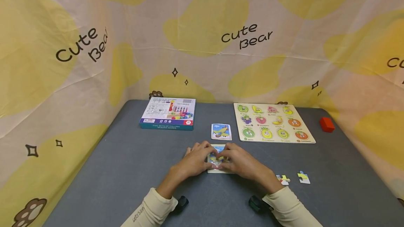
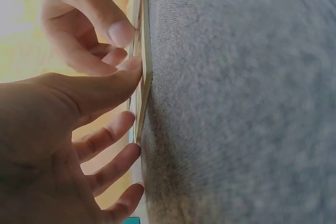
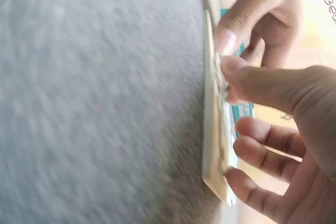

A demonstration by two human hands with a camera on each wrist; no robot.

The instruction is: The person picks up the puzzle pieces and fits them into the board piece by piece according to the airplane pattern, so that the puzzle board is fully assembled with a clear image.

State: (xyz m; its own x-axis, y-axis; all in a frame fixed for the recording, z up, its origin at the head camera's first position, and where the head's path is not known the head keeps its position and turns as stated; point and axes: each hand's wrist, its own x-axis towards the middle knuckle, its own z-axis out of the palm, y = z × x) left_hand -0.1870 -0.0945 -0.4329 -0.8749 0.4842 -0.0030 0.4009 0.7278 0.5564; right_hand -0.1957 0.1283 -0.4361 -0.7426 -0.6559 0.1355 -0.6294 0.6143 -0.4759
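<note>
A small jigsaw puzzle in a shallow pale tray [image 1: 220, 171] lies flat on the dark table, partly hidden by both hands. My left hand [image 1: 196, 158] is over its left side, thumb [image 2: 128, 69] at the near edge and the other fingers spread toward the far side. From the other side, my right hand [image 1: 241, 160] touches the puzzle, its thumb [image 3: 236, 69] on the pieces near the left thumb. The fingertips of the two hands almost meet over the middle. Just beyond lies a picture card [image 1: 221, 131] showing a yellow airplane.
Two loose jigsaw pieces, one [image 1: 304, 177] beside another [image 1: 283, 179], lie right of the right forearm. A flat boxed set [image 1: 167, 113] is at the back left. At the back right are a fruit board [image 1: 274, 122] and a red block [image 1: 326, 124]. Printed cloth [image 1: 202, 55] hangs behind the table.
</note>
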